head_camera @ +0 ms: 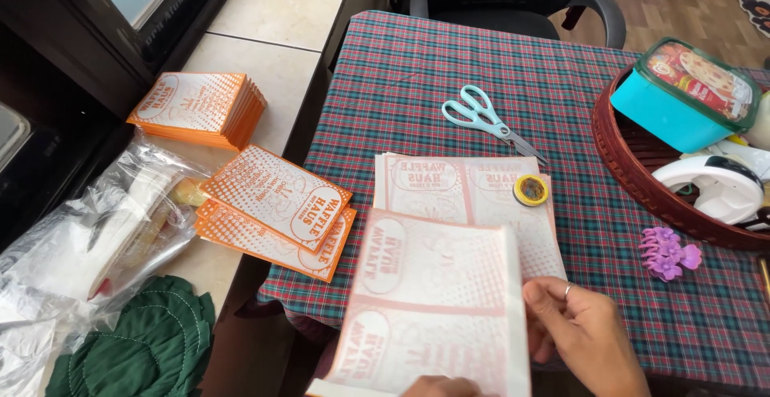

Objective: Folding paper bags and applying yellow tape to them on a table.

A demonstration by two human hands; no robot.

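At the table's near edge: a printed paper sheet [433, 309] is lying tilted over the paper stack [465, 196].
Right hand [581, 329]: pinching the sheet's right edge.
Left hand [441, 386]: touching the sheet's bottom; grip cannot be told.
Nearby: tape roll [531, 190] sitting on the stack, scissors [485, 120] lying beyond.

scissors [489, 120] on plaid cloth | yellow tape roll [531, 190] | purple hair clip [668, 253] | teal box [686, 96] in basket [634, 176]

A pale pink printed sheet [433, 309] sits in the right hand [581, 329]; more sheets [461, 188] lie beyond, orange cards [277, 212] left, teal box [686, 92] far right.
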